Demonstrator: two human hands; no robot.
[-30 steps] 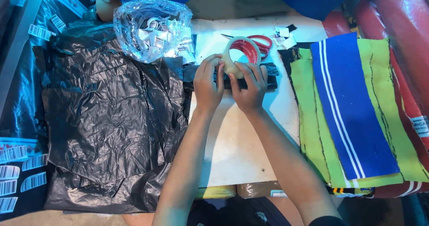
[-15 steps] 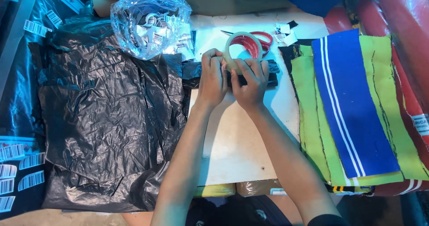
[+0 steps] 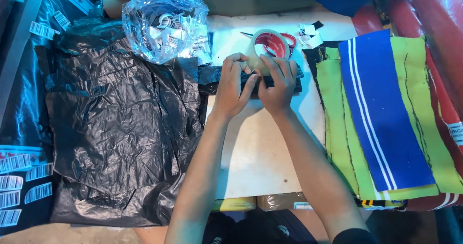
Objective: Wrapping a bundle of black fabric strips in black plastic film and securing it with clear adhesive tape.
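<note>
Now: both hands on a small black bundle

Both the left hand [image 3: 232, 86] and right hand [image 3: 278, 82] clench a black packet [image 3: 212, 74] on the white surface [image 3: 260, 147], a tape roll [image 3: 268, 48] touching the right fingers [image 3: 270, 63], beside the black plastic bag [image 3: 120, 123].

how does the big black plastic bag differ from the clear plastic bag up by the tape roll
The large black plastic bag is opaque and lies spread fairly flat over the left of the table; the small clear plastic bag is see-through and bulges, showing white paper tags inside. The black one is far larger. The clear one lies at the black one's top edge. Both are crinkled, glossy plastic, and neither hand touches them.
</note>
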